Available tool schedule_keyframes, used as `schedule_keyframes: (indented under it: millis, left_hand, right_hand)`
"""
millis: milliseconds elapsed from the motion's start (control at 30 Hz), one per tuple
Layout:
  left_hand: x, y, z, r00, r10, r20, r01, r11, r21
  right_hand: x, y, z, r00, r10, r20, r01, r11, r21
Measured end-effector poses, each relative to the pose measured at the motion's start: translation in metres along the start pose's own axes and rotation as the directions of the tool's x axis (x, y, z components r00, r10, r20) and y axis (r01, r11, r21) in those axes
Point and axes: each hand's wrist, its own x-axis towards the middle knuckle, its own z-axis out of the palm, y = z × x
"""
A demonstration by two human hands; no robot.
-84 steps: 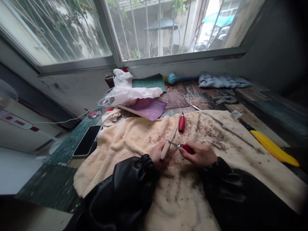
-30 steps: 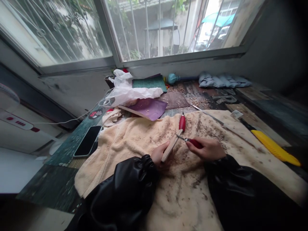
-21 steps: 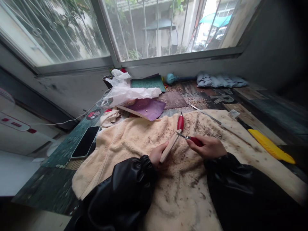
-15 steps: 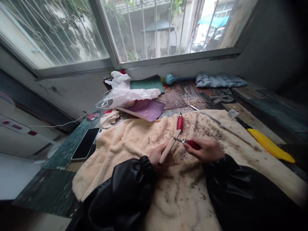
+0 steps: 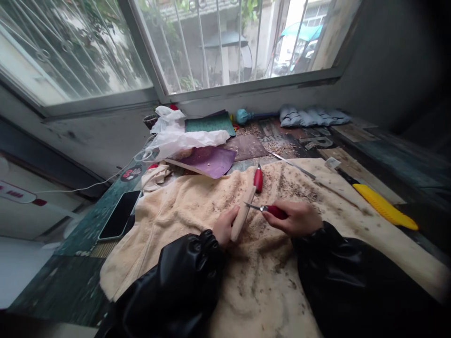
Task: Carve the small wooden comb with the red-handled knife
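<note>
My left hand point(image 5: 224, 226) is closed around the lower part of a pale wooden stick point(image 5: 242, 217), which slants up and away from me. In my right hand point(image 5: 299, 218) is a carving knife point(image 5: 276, 211) with a red handle. Its short blade points left and lies across the stick's middle; whether it bites into the wood I cannot tell. Just beyond the stick's far end, a second red-handled knife point(image 5: 258, 180) rests on the beige towel point(image 5: 176, 202), its tip pointing away. Dark shavings are scattered over the towel.
At the right lie a yellow-handled saw point(image 5: 385, 206) and a long thin metal strip point(image 5: 294, 165). A phone point(image 5: 120, 216) sits on the left of the table. Purple sheet point(image 5: 211, 162), white plastic bag point(image 5: 190, 139) and green mat point(image 5: 209, 124) lie toward the window.
The whole view has shifted slightly, so things appear farther left. The blade now sits lower along the stick, nearer my left hand. Both hands keep their holds.
</note>
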Motion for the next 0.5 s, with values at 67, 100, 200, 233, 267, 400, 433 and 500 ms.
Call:
schedule_keyframes:
  millis: [67, 100, 200, 233, 267, 400, 433, 500]
  left_hand:
    - [0.001, -0.002, -0.001, 0.994, 0.094, -0.052, -0.090, 0.993, 0.074]
    - [0.002, -0.003, -0.002, 0.991, 0.118, -0.061, -0.111, 0.988, 0.108]
    - [0.002, -0.004, -0.003, 0.990, 0.123, -0.067, -0.109, 0.978, 0.179]
    - [0.002, -0.004, -0.003, 0.990, 0.121, -0.074, -0.105, 0.975, 0.195]
    - [0.001, -0.003, -0.003, 0.989, 0.121, -0.080, -0.102, 0.973, 0.209]
    - [-0.001, 0.001, -0.001, 0.993, 0.107, -0.052, -0.093, 0.971, 0.222]
    - [-0.001, 0.001, 0.000, 0.994, 0.101, -0.041, -0.090, 0.972, 0.216]
    - [-0.002, 0.002, 0.001, 0.996, 0.083, -0.032, -0.075, 0.977, 0.198]
  right_hand:
    - [0.000, 0.000, 0.000, 1.000, 0.015, -0.009, -0.015, 1.000, -0.022]
    - [0.000, 0.000, 0.000, 0.999, 0.047, -0.014, -0.047, 0.998, -0.046]
    - [0.000, 0.003, 0.000, 0.997, 0.070, -0.021, -0.071, 0.995, -0.067]
    - [0.001, 0.004, 0.001, 0.999, 0.033, -0.015, -0.034, 0.999, -0.042]
    - [0.001, 0.004, 0.001, 1.000, -0.008, -0.008, 0.008, 1.000, -0.015]
    - [0.001, 0.008, 0.003, 0.999, 0.039, -0.014, -0.039, 0.999, -0.030]
    - [0.001, 0.009, 0.004, 0.997, 0.071, -0.019, -0.072, 0.996, -0.045]
    - [0.001, 0.010, 0.005, 0.997, 0.069, -0.018, -0.069, 0.997, -0.030]
